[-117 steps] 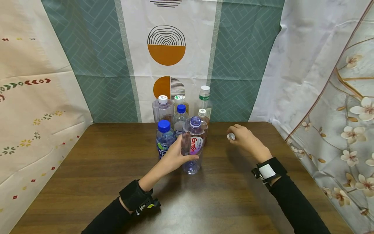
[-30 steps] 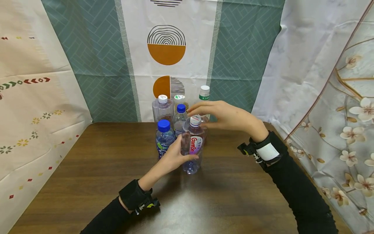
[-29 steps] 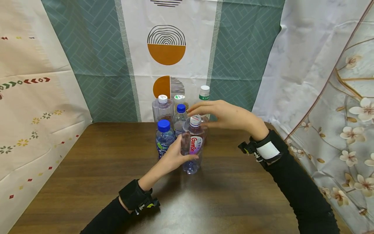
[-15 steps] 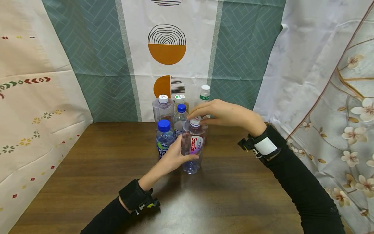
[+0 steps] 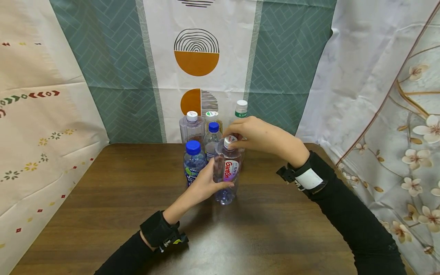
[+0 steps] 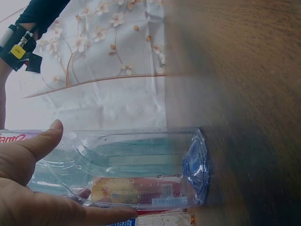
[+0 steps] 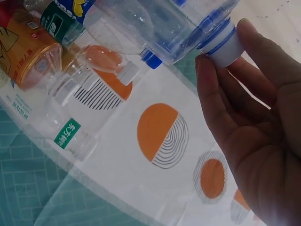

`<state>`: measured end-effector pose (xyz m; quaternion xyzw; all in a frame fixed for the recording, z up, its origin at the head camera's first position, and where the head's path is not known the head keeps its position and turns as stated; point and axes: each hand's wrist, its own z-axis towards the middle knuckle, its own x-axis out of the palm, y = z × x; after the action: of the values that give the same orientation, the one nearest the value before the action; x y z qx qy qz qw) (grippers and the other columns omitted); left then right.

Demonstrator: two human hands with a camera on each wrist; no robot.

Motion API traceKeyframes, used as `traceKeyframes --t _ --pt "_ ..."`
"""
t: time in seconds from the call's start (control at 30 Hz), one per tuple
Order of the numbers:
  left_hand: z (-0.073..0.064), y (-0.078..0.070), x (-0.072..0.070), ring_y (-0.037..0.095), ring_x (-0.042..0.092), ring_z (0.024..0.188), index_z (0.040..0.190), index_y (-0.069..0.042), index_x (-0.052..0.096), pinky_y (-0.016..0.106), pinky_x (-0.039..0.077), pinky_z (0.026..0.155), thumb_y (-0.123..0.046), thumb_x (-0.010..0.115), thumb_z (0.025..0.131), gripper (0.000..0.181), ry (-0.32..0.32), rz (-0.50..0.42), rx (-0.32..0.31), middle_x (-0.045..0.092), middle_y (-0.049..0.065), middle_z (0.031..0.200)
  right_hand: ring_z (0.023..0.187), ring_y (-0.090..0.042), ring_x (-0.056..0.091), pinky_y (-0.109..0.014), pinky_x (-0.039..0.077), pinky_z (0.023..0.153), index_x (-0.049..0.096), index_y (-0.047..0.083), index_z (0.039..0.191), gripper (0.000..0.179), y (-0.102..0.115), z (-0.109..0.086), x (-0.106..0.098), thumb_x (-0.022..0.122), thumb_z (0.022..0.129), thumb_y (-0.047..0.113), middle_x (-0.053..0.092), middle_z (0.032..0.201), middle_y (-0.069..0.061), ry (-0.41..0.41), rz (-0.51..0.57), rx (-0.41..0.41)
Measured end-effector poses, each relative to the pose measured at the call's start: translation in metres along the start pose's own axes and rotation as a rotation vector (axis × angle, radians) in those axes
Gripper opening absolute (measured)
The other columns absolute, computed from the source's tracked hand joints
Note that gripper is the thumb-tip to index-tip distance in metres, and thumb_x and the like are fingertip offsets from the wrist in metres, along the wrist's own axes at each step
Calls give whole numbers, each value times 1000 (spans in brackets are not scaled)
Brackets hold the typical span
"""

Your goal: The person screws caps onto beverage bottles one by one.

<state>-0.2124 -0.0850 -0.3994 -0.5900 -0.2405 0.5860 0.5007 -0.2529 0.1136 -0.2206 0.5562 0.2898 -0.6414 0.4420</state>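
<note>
My left hand [image 5: 203,184] grips a clear plastic bottle [image 5: 225,195] with a red and pink label, upright on the wooden table. A white cap [image 5: 229,141] sits on the bottle's neck. My right hand [image 5: 264,138] reaches in from the right and pinches this cap between thumb and fingertips; the right wrist view shows the cap [image 7: 226,46] held there. Left wrist view: the thumb and fingers of the left hand [image 6: 28,183] lie on either side of the see-through body. Only a little of the bottle's upper part shows there.
Behind and left of the held bottle stand a blue-capped bottle with a blue label [image 5: 193,162], a smaller blue-capped bottle [image 5: 212,139] and a large white-capped bottle [image 5: 191,131]. A tall bottle with a green band [image 5: 241,111] stands at the back, before the hanging cloth [image 5: 282,68].
Seconds ago my right hand held the white cap off to the right and the bottle's mouth was bare. Now the cap is on the neck, and the fingers have closed in around it.
</note>
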Motion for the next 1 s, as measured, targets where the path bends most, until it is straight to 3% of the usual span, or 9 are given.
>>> traceKeyframes --t 0.2,0.37,0.5,0.77,1.0 --pt "0 1 0 31 50 137 153 -6 30 51 44 111 -28 85 84 91 2 0 9 52 15 147 97 -22 67 -34 59 87 70 5 123 34 -2 -1 -4 78 91 16 68 113 -8 49 6 -26" --pt "0 1 1 32 50 137 153 -5 31 52 43 111 -28 85 84 90 -3 5 3 53 16 146 117 -21 62 -33 56 95 65 8 132 41 -10 -2 -8 76 93 11 61 135 -7 137 33 -135" --pt "-1 0 0 33 49 138 153 -5 31 53 42 112 -28 85 84 91 -4 0 -5 52 16 148 126 -23 59 -35 54 99 64 9 134 42 -15 -2 -13 72 93 1 58 141 -6 168 68 -195" --pt "1 1 1 31 51 135 151 -4 33 50 43 112 -27 86 83 89 -12 8 23 55 16 144 123 -23 61 -36 54 100 68 9 129 37 -17 0 -16 70 93 -2 65 134 -6 171 75 -202" --pt "0 0 0 32 49 138 152 -5 32 52 42 112 -28 86 84 90 -4 5 7 52 16 147 110 -21 66 -33 58 91 69 7 128 33 -14 3 -14 71 95 5 67 125 -8 152 52 -177"
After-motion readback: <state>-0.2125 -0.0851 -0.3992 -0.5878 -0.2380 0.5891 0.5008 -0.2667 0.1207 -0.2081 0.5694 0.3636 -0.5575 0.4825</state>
